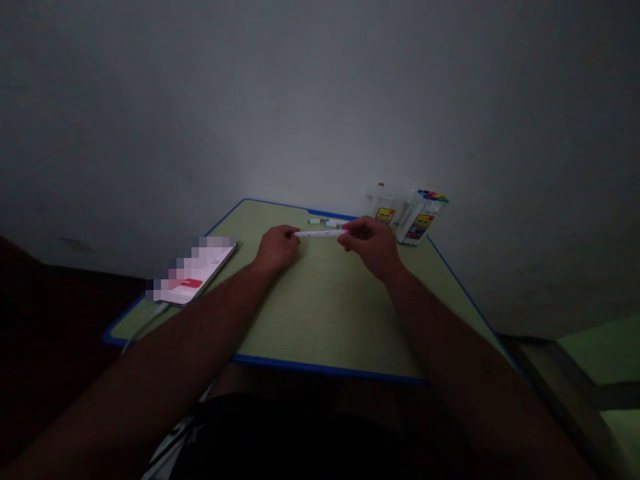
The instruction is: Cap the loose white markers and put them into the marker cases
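Note:
A white marker pen (319,234) with a pink end lies level between my two hands, just above the far half of the table. My left hand (279,247) pinches its left end. The fingers of my right hand (371,244) close round the pink right end. Behind the pen, two more white markers lie on the table: one with a green end (316,221), the other with a bluish end (331,225), partly hidden by my right hand and the held pen.
The pale green table (320,313) has a blue edge and stands against a grey wall (300,100). Right of my right hand stands a clear case full of coloured markers (423,219), beside another clear case (387,205). A lit phone or tablet (193,273) with a cable lies at left.

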`<state>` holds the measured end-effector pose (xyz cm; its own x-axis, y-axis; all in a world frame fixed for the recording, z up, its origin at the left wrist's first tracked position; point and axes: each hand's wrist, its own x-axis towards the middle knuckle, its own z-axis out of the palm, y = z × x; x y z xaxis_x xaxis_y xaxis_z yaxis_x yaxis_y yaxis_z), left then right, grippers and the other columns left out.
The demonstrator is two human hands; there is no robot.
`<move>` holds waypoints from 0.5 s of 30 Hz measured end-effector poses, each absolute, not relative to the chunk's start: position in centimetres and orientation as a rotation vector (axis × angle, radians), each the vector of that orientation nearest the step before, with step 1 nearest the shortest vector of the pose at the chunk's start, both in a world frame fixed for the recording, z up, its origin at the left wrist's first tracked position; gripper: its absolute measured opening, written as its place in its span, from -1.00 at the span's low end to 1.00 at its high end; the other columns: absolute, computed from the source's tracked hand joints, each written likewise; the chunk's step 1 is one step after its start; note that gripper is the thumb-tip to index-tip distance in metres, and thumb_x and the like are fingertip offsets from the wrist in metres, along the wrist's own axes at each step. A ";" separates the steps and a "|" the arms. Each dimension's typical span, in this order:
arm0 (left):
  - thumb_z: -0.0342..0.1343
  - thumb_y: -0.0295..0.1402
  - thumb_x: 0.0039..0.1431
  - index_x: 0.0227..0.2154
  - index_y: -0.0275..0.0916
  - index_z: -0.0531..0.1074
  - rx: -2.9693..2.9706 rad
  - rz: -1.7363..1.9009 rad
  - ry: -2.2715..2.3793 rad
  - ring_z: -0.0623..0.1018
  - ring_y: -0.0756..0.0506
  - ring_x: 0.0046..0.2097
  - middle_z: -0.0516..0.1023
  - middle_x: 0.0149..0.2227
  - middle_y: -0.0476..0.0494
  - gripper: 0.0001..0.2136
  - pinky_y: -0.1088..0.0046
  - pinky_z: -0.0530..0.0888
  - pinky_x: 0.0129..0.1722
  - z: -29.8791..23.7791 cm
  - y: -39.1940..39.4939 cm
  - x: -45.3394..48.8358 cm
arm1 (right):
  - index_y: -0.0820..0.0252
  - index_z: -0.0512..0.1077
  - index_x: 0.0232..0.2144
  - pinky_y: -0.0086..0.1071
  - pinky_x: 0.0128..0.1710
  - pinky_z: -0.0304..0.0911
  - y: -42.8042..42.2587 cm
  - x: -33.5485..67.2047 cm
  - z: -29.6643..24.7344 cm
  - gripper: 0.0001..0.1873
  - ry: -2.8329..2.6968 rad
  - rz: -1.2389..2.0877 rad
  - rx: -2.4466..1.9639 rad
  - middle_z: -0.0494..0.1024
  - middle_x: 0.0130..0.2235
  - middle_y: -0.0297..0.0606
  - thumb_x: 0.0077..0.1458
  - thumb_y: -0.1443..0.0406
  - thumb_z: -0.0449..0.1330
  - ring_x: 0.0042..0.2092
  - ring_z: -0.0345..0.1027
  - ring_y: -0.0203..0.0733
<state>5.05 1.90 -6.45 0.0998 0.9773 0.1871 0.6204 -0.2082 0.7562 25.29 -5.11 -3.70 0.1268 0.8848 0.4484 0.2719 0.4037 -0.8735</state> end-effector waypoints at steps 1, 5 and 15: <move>0.10 -0.42 0.11 -0.08 -0.29 0.60 1.890 0.928 1.563 0.56 -0.12 -0.30 0.63 -0.37 -0.18 -0.67 0.38 0.43 -0.20 -6.4 1.9 5.1 | 0.16 0.51 -0.38 -0.43 -0.51 0.30 -5.2 25.2 -3.7 -0.72 -1.420 0.622 -1.111 0.50 -0.51 -0.41 -0.20 0.21 0.42 -0.50 0.35 -0.35; 0.12 -0.43 0.10 -0.11 -0.30 0.61 1.820 1.002 1.526 0.55 -0.11 -0.33 0.63 -0.35 -0.21 -0.70 0.36 0.44 -0.24 -6.6 2.0 5.1 | 0.16 0.50 -0.37 -0.42 -0.50 0.28 -5.0 25.3 -3.8 -0.72 -1.434 0.622 -1.124 0.50 -0.50 -0.40 -0.19 0.21 0.41 -0.49 0.34 -0.35; 0.26 -0.43 -0.07 -0.33 -0.33 0.56 1.228 1.396 1.012 0.43 0.04 -0.51 0.48 -0.52 -0.03 -0.82 0.45 0.45 -0.42 -5.6 1.6 5.4 | 0.21 0.52 -0.43 -0.35 -0.35 0.26 -4.0 27.4 -5.3 -0.87 -1.622 0.207 -1.566 0.55 -0.46 -0.32 -0.12 0.31 0.36 -0.43 0.36 -0.27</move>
<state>5.36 1.61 -5.62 -0.0079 0.9849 0.1727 -0.1419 -0.1721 0.9748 27.44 -4.05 -5.30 0.1453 0.8823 0.4477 0.7419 0.2022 -0.6393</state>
